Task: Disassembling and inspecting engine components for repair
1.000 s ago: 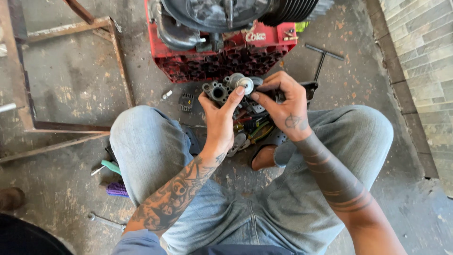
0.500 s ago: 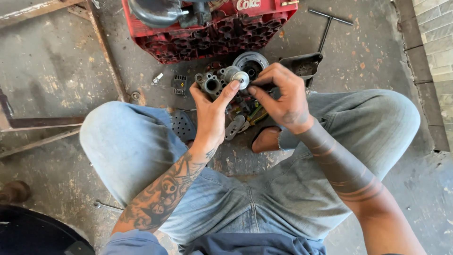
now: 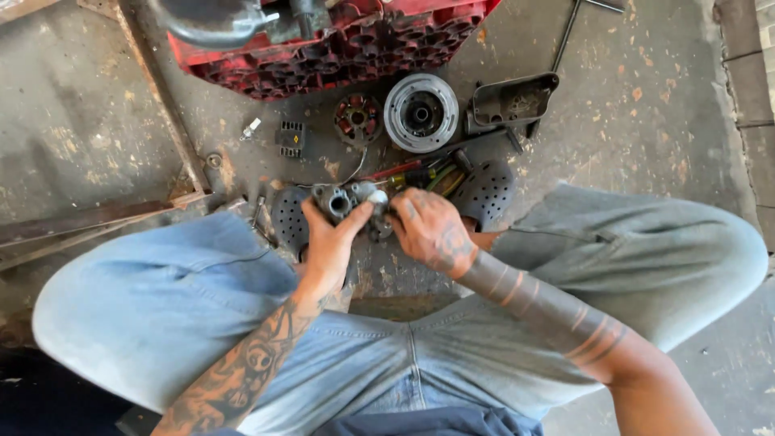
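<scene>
Together, left hand (image 3: 327, 246) and right hand (image 3: 432, 234) grip a metal part (image 3: 343, 200) (grey).

We've got the metal engine part (image 3: 345, 202) between left hand (image 3: 327, 246) and right hand (image 3: 430, 230). Beyond the hands: flywheel (image 3: 421, 112), stator (image 3: 358, 120) to its left, cover (image 3: 513, 100) right, crate (image 3: 339, 44) farthest.
</scene>
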